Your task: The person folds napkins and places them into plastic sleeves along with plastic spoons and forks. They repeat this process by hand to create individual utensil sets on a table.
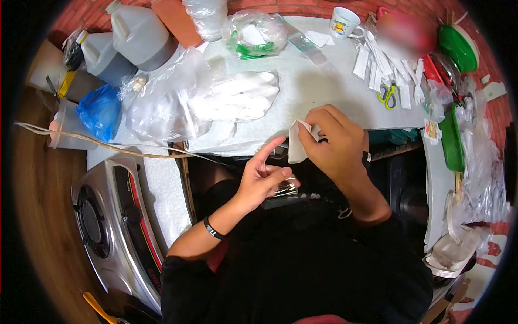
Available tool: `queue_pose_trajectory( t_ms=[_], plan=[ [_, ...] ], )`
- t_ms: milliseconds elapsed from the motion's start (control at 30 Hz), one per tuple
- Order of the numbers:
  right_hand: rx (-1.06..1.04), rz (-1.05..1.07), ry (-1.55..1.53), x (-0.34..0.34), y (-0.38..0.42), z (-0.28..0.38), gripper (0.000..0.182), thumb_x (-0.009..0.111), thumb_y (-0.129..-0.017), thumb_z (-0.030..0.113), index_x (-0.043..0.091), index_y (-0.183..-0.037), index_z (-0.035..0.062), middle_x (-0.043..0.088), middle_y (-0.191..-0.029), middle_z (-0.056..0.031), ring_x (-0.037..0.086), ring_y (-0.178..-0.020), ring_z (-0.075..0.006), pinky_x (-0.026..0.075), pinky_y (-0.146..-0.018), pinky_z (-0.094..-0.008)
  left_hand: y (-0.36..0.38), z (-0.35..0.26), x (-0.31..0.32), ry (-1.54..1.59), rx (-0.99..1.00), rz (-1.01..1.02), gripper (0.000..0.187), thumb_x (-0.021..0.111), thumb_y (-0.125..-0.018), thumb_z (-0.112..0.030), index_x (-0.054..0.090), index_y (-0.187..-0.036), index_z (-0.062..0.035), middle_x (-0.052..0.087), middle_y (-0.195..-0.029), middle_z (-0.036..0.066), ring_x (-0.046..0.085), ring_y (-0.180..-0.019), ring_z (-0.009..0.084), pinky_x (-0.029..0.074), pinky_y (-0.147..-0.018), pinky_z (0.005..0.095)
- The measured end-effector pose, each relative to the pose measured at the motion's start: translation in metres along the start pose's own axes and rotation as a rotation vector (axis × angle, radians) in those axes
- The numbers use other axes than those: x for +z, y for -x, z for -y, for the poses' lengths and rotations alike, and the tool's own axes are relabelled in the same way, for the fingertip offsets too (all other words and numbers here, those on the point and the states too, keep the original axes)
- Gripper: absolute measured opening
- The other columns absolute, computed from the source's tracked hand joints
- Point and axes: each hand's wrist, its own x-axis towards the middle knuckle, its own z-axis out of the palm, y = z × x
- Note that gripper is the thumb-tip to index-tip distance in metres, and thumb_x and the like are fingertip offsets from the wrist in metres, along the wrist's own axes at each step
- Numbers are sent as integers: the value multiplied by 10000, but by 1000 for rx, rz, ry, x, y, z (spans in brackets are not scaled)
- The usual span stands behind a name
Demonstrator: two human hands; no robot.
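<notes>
My right hand (pixel 337 137) is closed, with thumb and fingers pinching a folded white paper piece (pixel 296 144) that hangs down over the table's front edge. To its left, my left hand (pixel 263 178) is turned palm inward with the index finger stretched out and the thumb apart from it. Its other fingers are curled around a small shiny piece (pixel 287 187), which looks like foil or clear plastic and is partly hidden by the thumb. The two hands are close together but not touching.
White plastic spoons and forks (pixel 377 59) and green-handled scissors (pixel 387 96) lie at the right. Clear plastic bags (pixel 167 102) and stacked white items (pixel 243 94) are at the left, near large jugs (pixel 141 35). A gas stove (pixel 116 227) stands at lower left; a mug (pixel 344 22) at the back.
</notes>
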Motion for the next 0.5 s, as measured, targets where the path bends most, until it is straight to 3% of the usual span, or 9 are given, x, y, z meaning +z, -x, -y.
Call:
queue_pose_trajectory(
  t_ms=[167, 367, 400, 500],
  plan=[
    [19, 10, -26, 3, 0, 16, 186, 734, -696, -15, 568, -746, 53, 571, -705, -64, 591, -582, -247, 447, -502, -320, -1, -3, 2, 293, -64, 93, 558, 526, -983, -102, 314, -1499, -117, 693, -1000, 252, 307, -357, 28, 252, -371, 179],
    [20, -22, -43, 0, 7, 21, 193, 733, -694, -34, 562, -737, 44, 559, -689, -75, 588, -590, -257, 451, -520, -324, 0, 4, -8, 238, -82, 45, 471, 522, -982, -98, 417, -1439, -51, 703, -994, 191, 327, -363, 52, 287, -397, 204],
    [18, -29, -45, 0, 8, 21, 193, 734, -694, -39, 562, -733, 41, 561, -687, -76, 588, -589, -254, 450, -521, -321, 0, -2, -4, 247, -28, 63, 384, 574, -947, -51, 541, -1325, 4, 707, -989, 131, 377, -417, 47, 303, -422, 206],
    [56, -57, -45, -5, 10, 24, 189, 735, -697, -44, 566, -727, 34, 567, -679, -75, 592, -590, -242, 452, -523, -314, 3, -3, 3, 86, 65, -12, 337, 671, -879, -8, 633, -1213, 1, 699, -1017, 64, 458, -557, -10, 307, -465, 155]
  ],
)
